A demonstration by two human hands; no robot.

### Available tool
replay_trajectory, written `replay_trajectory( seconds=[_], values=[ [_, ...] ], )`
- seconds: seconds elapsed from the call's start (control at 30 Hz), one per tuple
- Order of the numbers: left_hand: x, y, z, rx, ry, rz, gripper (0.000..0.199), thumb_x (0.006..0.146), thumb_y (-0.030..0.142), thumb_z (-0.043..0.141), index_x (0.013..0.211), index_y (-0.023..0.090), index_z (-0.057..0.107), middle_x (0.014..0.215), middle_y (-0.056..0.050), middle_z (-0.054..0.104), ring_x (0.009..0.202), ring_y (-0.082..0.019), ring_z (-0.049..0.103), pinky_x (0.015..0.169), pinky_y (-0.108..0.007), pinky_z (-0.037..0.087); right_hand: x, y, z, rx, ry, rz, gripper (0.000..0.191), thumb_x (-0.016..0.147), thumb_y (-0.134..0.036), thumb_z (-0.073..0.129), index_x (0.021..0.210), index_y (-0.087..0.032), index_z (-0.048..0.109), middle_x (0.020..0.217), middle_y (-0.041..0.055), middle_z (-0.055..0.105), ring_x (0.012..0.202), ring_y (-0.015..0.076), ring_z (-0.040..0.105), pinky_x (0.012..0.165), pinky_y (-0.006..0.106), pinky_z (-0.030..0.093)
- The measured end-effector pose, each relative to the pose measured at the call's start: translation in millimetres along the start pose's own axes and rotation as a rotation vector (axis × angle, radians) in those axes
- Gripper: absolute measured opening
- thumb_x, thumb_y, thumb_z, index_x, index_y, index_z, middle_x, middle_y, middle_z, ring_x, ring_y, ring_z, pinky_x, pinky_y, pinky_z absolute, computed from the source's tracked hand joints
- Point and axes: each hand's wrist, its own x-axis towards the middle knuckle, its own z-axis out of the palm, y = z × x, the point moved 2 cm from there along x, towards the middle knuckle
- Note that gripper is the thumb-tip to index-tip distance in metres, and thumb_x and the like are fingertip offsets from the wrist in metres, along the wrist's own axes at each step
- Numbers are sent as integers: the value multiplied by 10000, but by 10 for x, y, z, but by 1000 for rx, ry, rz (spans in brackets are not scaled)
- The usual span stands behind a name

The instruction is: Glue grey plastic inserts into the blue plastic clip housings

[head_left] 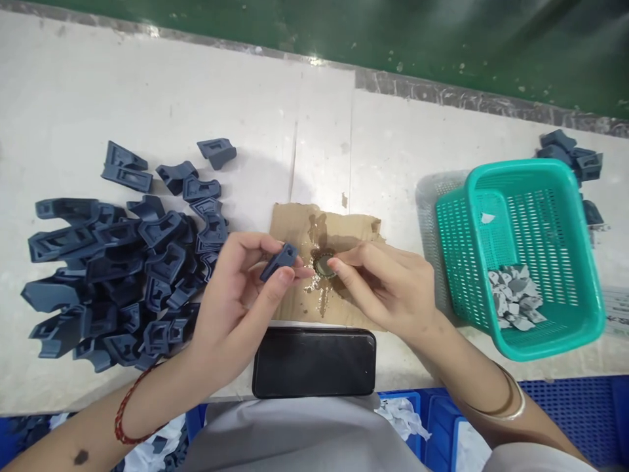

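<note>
My left hand [246, 288] is closed on a small dark blue plastic part [279, 262], which it grips between thumb and fingers above a piece of brown cardboard [295, 219]. On the cardboard sits a small round cap [323, 265] with a crimped-looking edge, ringed by wet, shiny stains. My right hand [393, 282] is pinched at the cap's right edge. Whatever lies between those fingertips is too small or hidden to make out, and I cannot tell whether they touch the cap.
A heap of similar blue parts [122, 262] covers the left of the table. At right stands a green basket [457, 229] holding grey-white pieces [514, 295]. A black phone [314, 364] lies at the near edge. More parts [570, 154] lie behind the basket; blue crates [437, 419] are below.
</note>
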Motion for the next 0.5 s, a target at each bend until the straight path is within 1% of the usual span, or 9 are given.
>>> replay_trajectory(
  seconds=[0.07,0.13,0.2,0.3,0.4,0.5],
  values=[
    [-18,-1,-19,44,41,33,198,960,245,685,1142,291,621,1080,-13,721,993,-186,776,947,-318,655,1,-11,-1,-3,-16,-20,263,1023,-191,569,763,-221,546,651,-1,626,566,122,537,559,268,387],
    [-22,-7,-20,96,31,19,258,944,235,708,1191,286,657,1118,-28,726,1064,-205,761,946,-310,644,1,-17,2,-15,-34,-36,255,1017,-174,572,767,-219,541,646,-3,606,561,122,522,551,269,383],
    [-18,-21,-9,139,7,-3,230,949,252,705,1178,270,695,1129,-41,748,1091,-217,749,904,-293,641,1,-17,-1,-15,-20,-28,256,1013,-165,577,767,-222,535,638,-11,589,554,120,502,549,267,381],
    [-14,-56,9,148,-7,-6,168,963,272,689,1128,251,715,1126,-40,769,1058,-206,746,886,-284,631,3,-22,-2,-5,-5,-25,260,1014,-172,581,763,-225,538,642,-12,600,563,120,513,564,264,396],
    [-20,-93,12,159,-27,64,138,964,245,690,1100,262,710,1117,-16,762,1049,-173,727,902,-252,605,6,-25,5,-9,-20,-27,258,1014,-171,579,763,-219,547,651,-6,619,569,120,525,568,264,401],
    [-34,-121,4,239,-63,133,151,967,225,688,1104,287,698,1093,12,760,1022,-142,718,849,-206,583,6,-19,2,5,9,-2,255,1007,-161,591,761,-214,551,654,-7,629,565,113,519,565,261,397]
  ],
)
